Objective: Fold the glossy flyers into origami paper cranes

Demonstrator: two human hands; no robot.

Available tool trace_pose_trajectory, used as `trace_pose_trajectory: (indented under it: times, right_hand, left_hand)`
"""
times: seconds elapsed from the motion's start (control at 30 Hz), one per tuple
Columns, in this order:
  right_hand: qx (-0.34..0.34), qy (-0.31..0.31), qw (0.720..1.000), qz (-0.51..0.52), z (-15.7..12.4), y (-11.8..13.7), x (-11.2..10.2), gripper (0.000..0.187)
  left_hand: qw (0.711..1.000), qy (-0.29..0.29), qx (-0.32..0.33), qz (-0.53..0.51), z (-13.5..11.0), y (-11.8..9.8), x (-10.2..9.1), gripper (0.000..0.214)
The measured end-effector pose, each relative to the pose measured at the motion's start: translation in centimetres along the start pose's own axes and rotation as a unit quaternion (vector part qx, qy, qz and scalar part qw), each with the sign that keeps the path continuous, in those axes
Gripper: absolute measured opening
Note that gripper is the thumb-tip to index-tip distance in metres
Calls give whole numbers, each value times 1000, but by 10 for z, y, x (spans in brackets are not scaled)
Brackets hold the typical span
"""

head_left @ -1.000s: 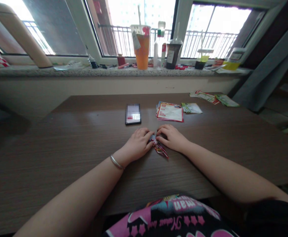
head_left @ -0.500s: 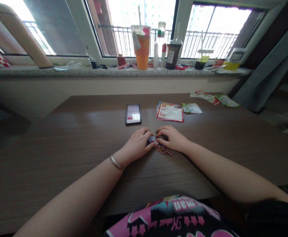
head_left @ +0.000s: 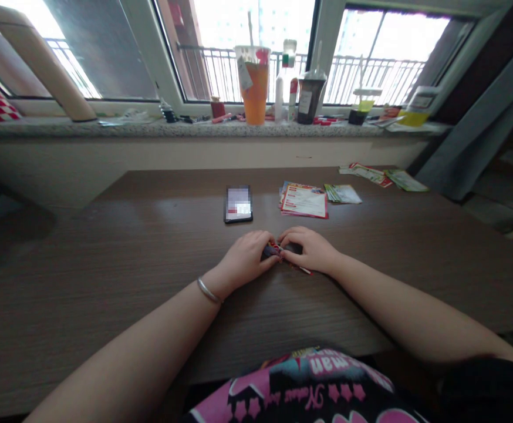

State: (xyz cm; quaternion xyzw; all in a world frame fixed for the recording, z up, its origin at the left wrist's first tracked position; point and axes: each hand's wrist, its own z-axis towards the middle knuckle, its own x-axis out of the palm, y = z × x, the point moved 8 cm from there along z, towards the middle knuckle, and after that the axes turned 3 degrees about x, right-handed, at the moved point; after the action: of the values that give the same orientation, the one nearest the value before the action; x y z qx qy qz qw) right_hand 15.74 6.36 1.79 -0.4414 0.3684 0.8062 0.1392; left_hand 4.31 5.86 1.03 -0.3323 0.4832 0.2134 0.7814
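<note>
Close together on the wooden table, my left hand [head_left: 251, 252] and my right hand [head_left: 313, 249] pinch a small printed piece [head_left: 274, 249] between them. It has red, white and dark bluish parts and looks like folded paper or a wrapper; most of it is hidden by my fingers. A thin red-and-white end [head_left: 306, 271] sticks out below my right hand. Both hands have curled fingers, with thumbs toward me. Just beyond my left hand lies a phone [head_left: 238, 204] with a lit, blurred screen. A stack of red-bordered printed cards [head_left: 304, 201] lies beyond my right hand.
Green-and-white cards [head_left: 343, 194] lie right of the stack, and more printed slips [head_left: 373, 174] sit by the table's far right edge. On the windowsill [head_left: 151, 129] stand an orange drink cup [head_left: 255, 94], a dark drink cup [head_left: 309, 100] and several bottles.
The printed piece has turned or folded in my fingers, and less of its red lower part shows. Both hands stay in nearly the same place.
</note>
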Motion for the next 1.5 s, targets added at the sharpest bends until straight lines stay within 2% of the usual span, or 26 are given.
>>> trace_pose_trajectory:
  times: [0.27, 0.57, 0.93, 1.27, 1.5]
  right_hand:
    - [46, -15, 999, -12, -3, -4, -2, 8]
    - [53, -32, 998, -30, -3, -6, -4, 10]
    - [71, -44, 995, -52, -4, -8, -5, 8]
    - [48, -18, 994, -94, -4, -1, -5, 11]
    - [40, 16, 994, -104, -2, -5, 0, 18]
  left_hand:
    - [1000, -22, 13, -10, 1, -4, -4, 23]
    - [999, -32, 34, -4, 1, -8, -10, 8]
    - [997, -52, 50, 7, 3, -9, -13, 2]
    - [994, -58, 81, 34, 4, -12, -15, 5]
    - [992, -27, 116, 36, 5, -17, -10, 12]
